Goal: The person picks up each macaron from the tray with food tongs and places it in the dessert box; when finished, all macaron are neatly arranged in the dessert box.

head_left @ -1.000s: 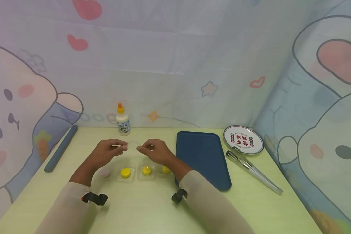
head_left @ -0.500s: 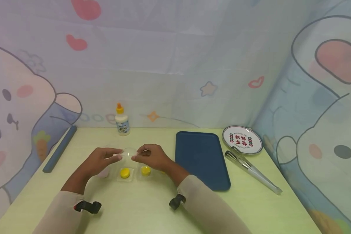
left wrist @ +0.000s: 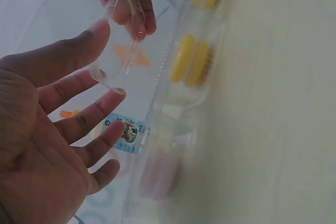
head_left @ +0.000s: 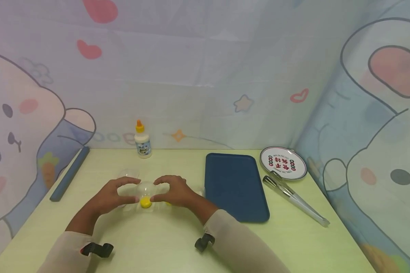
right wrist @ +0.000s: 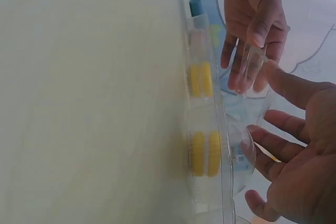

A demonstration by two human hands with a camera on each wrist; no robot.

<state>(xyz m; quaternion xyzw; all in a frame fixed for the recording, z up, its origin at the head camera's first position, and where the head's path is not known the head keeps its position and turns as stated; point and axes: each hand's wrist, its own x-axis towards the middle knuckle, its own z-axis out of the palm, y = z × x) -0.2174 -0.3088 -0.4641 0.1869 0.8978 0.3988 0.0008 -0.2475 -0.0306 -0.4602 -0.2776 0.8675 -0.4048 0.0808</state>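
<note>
Between my two hands is a clear plastic dome lid (head_left: 146, 187), close over a yellow macaron (head_left: 145, 202). My left hand (head_left: 111, 196) pinches the lid's left edge with thumb and fingers. Its opposite edge is gripped by my right hand (head_left: 177, 193). Beneath them, clear plastic packs stand in a row. In the left wrist view a pink macaron (left wrist: 159, 174) sits beside the yellow one; my left hand partly covers it in the head view. A second yellow macaron (right wrist: 205, 153) has a clear dome (right wrist: 242, 156) over it.
A glue bottle (head_left: 143, 143) stands at the back of the table. Right of my hands lies a dark blue tray (head_left: 237, 187), with metal tongs (head_left: 295, 197) and a white plate (head_left: 283, 163) beyond it. A grey-blue bar (head_left: 70, 174) lies along the left edge.
Both hands have come down and towards me with the dome lid, from above the row to just over a yellow macaron. The lid has turned from edge-on to dome up.
</note>
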